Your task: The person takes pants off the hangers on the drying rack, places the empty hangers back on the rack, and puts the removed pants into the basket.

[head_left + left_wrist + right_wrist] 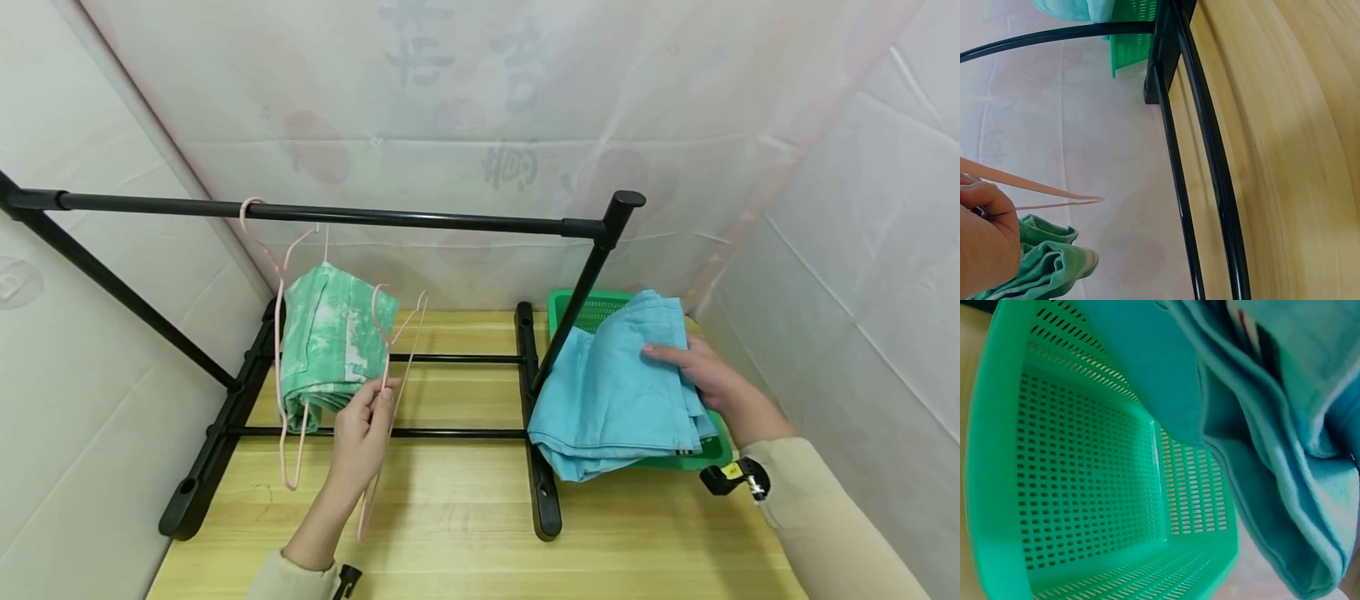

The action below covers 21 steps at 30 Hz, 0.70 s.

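Cloth, blue, folded [622, 400]: right of centre in the head view, above the green basket [724, 446] and covering much of it; long axis sloping from upper right to lower left, folded layers showing at the lower edge. Whether it bears on the basket rim cannot be told.

Right hand [708, 379]: at the cloth's right edge, thumb laid across the near face, fingers hidden behind; grasping the cloth.

Hanger, pink, bare [387, 362]: centre-left of the head view, seen nearly edge-on, long bar slanting from upper right to lower left; hook below the rail [412, 218] in the frame and apart from it.

Left hand [363, 433]: lower centre-left, thumb and fingers pinching the bare hanger on the side toward the lower frame.

Governing relation: cloth well to the right of the bare hanger, the black upright [581, 312] between them in the head view. Right hand nearer the cloth, on its far side from the hanger; left hand nearer the rail. Both long axes slant much alike.

Adjacent item: green-and-white cloth [337, 329], left of the bare hanger, on a second pink hanger [277, 350] hooked over the rail at upper left.
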Available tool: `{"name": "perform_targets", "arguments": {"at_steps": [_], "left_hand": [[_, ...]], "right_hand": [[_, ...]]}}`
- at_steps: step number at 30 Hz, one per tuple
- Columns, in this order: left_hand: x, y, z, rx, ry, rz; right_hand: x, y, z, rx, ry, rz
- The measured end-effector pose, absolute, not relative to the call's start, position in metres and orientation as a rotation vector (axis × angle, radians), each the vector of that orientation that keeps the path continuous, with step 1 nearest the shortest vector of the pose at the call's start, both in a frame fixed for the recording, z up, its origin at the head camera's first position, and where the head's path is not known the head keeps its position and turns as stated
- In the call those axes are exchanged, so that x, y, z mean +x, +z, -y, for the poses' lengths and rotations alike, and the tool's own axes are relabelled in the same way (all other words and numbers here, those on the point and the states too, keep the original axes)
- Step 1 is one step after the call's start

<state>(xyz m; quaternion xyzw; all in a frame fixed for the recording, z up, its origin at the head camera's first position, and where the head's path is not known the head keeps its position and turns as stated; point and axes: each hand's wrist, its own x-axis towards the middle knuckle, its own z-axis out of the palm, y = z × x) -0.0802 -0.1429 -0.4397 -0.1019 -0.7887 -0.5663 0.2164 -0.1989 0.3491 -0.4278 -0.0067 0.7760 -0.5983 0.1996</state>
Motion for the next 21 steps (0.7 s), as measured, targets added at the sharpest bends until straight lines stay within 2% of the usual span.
{"name": "perform_targets", "arguments": {"at_steps": [4, 13, 21], "left_hand": [[-0.076, -0.428, 0.141, -0.322, -1.552, 2.185], [-0.078, -0.428, 0.140, -0.331, -1.564, 2.154], [-0.091, -0.456, 0.149, -0.317, -1.593, 2.178]], "right_hand": [[-0.199, -0.424, -0.345, -0.026, -1.609, -2.231], [-0.200, -0.418, -0.344, -0.072, -1.424, -2.310], [-0.207, -0.422, -0.341, -0.020, -1.333, -2.314]]}}
